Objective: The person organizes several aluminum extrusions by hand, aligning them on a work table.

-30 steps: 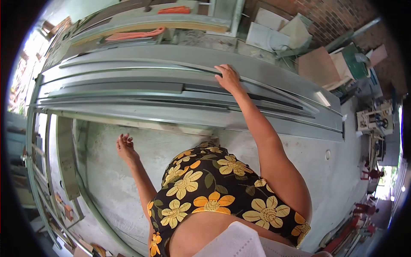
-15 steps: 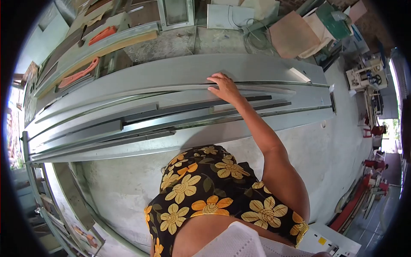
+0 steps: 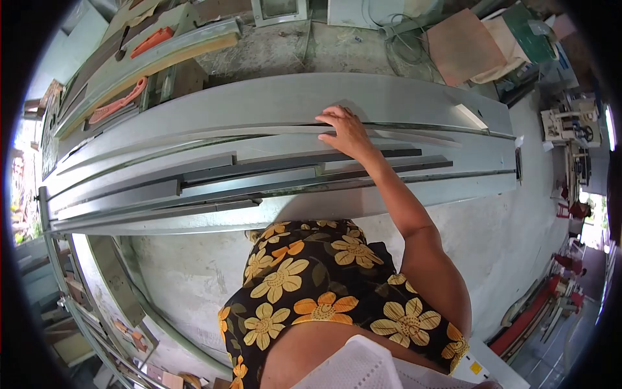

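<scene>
My right hand [image 3: 348,133] reaches over a long grey worktop with lengthwise slots. Its thumb is on the near side and its fingers are on the far side of a long, thin grey strip [image 3: 259,131], apparently pinching it; the contact is partly hidden. The strip lies along a slot, and its tapered right part [image 3: 414,136] passes beyond the hand. Closer to my body, a dark flat bar [image 3: 278,167] and several other long bars lie on the worktop [image 3: 278,91]. My left hand is out of view.
A short pale piece [image 3: 471,117] lies on the worktop at right. Beyond the far edge are orange-handled tools [image 3: 118,104], a coiled cable [image 3: 405,52], a brown board [image 3: 465,48] and a green bin [image 3: 528,35]. A metal frame [image 3: 55,266] stands at left.
The view has shifted slightly, with the worktop appearing a little higher and larger. My right hand stays at the thin strip, with nearly the same finger pose.
</scene>
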Demonstrator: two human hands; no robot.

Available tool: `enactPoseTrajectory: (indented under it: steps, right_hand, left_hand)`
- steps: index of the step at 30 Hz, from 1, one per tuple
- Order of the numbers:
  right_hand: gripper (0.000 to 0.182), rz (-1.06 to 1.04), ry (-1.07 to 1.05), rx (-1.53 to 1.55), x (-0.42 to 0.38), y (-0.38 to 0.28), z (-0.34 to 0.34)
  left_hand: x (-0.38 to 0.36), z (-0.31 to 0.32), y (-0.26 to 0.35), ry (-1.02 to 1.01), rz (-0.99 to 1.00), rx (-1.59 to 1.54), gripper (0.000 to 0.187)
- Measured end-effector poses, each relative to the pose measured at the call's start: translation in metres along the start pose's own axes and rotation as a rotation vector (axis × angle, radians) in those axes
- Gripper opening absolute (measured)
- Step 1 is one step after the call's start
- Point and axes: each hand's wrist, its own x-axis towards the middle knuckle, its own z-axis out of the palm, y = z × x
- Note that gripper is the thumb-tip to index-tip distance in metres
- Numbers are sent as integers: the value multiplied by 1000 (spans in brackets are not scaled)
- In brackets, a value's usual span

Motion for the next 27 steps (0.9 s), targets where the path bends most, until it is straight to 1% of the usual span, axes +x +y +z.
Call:
enactPoseTrajectory:
  steps: [4, 7, 8, 12, 18, 23, 27]
  right_hand:
    - [27, -1, -41, -15, 1, -2, -2]
    - [23, -9, -37, 63, 4, -4, -2]
    - [23, -44, -21, 50, 5, -1, 0]
    - [23, -18, -66, 109, 7, -4, -3]
    - [23, -39, -77, 80, 12, -11, -13]
    - [24, -18, -71, 17, 21, -22, -34]
    - [24, -51, 14, -32, 40, -23, -47]
  left_hand:
    - [-12, 8, 8, 19, 7, -49, 32]
    - [-28, 19, 7, 31, -10, -82, 34]
    - [-34, 24, 5, 33, -17, -89, 34]
    - [-52, 47, -2, 19, -47, -111, 36]
    - [-74, 75, -14, -35, -92, -126, 39]
    - [-83, 79, -8, -123, -93, -57, 41]
    - [-94, 46, 25, -234, -10, 172, 43]
